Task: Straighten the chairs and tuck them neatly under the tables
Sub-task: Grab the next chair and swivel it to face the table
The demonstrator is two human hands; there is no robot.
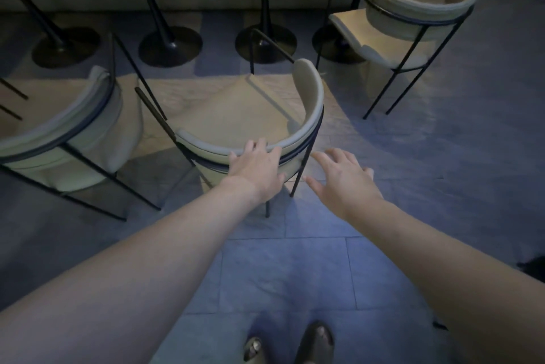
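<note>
A cream upholstered chair with a thin black metal frame [233, 115] stands in front of me, its curved back toward me. My left hand [256, 167] lies on the top of that backrest, fingers curled over the rim. My right hand [342, 177] hovers just right of the chair's back leg, fingers spread, holding nothing. A matching chair [73, 133] stands at the left, close beside the middle one. A third chair [413, 18] stands at the far right, turned at an angle. The tables show only as black pedestal bases [171, 45] along the far side.
Four round pedestal bases line up under a long bench or tabletop edge at the top of the view. The floor is grey tile, with open floor to the right. My feet in dark sandals [312, 343] show at the bottom.
</note>
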